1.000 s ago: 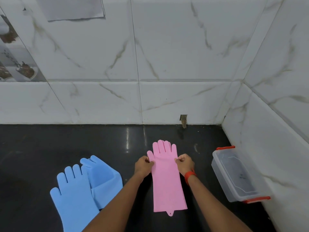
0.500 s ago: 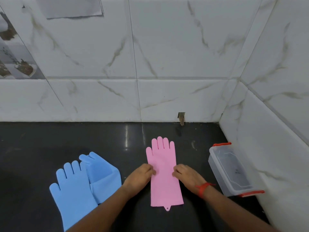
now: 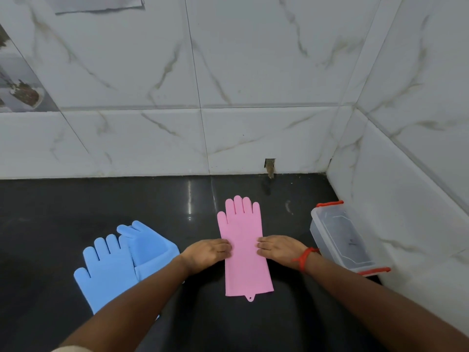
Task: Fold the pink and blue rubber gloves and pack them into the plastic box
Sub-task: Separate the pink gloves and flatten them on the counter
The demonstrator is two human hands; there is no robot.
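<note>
A pink rubber glove (image 3: 243, 229) lies flat on the black counter, fingers pointing to the wall. My left hand (image 3: 206, 251) rests flat on its left edge and my right hand (image 3: 279, 248) on its right edge, fingertips pressing down, neither gripping. Two blue gloves lie to the left: one flat blue glove (image 3: 107, 270) and a second blue glove (image 3: 149, 243) folded over, partly beneath it. The clear plastic box (image 3: 341, 240) with red clips stands open at the right, by the side wall.
The black counter (image 3: 101, 204) meets white marble tile walls at the back and right, forming a corner behind the box. A small notch in the wall (image 3: 269, 167) sits behind the pink glove. A paper sheet (image 3: 99, 3) hangs top left.
My hands held the pink glove pinched at its sides and raised; they have lowered it flat onto the counter and now lie open on its edges.
</note>
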